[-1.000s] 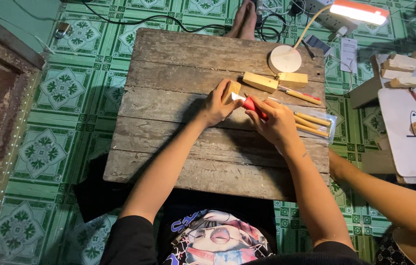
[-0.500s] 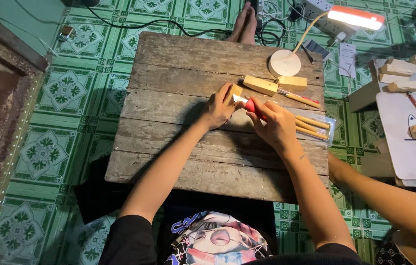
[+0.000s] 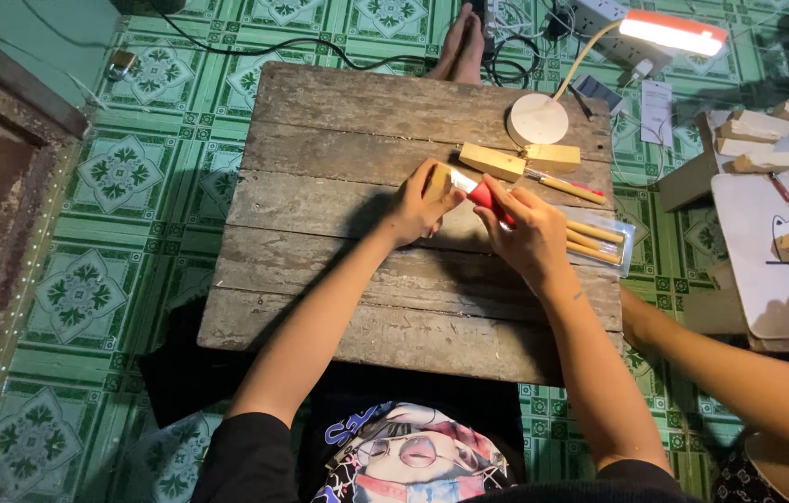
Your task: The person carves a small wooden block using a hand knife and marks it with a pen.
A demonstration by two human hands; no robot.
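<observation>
My left hand (image 3: 416, 210) grips a small pale wood block (image 3: 437, 179) over the middle of a weathered plank table (image 3: 338, 186). My right hand (image 3: 526, 233) holds a red-handled carving tool (image 3: 485, 197), its metal tip against the block's right side. The two hands are close together, almost touching. Just beyond them lie two more wood blocks (image 3: 492, 161) (image 3: 552, 156) and a wooden-handled tool (image 3: 566, 188). To the right of my right hand a flat pack (image 3: 610, 242) holds several wooden-handled tools.
A desk lamp with a round white base (image 3: 539, 119) and lit head (image 3: 674, 33) stands at the table's far right. Another person's arm (image 3: 739, 368) reaches in at lower right near a white board (image 3: 776, 270) with wood pieces. Someone's feet (image 3: 464, 42) and cables lie beyond the table.
Both hands stay together on the block and tool, with only slight shifts. The view has drifted a little.
</observation>
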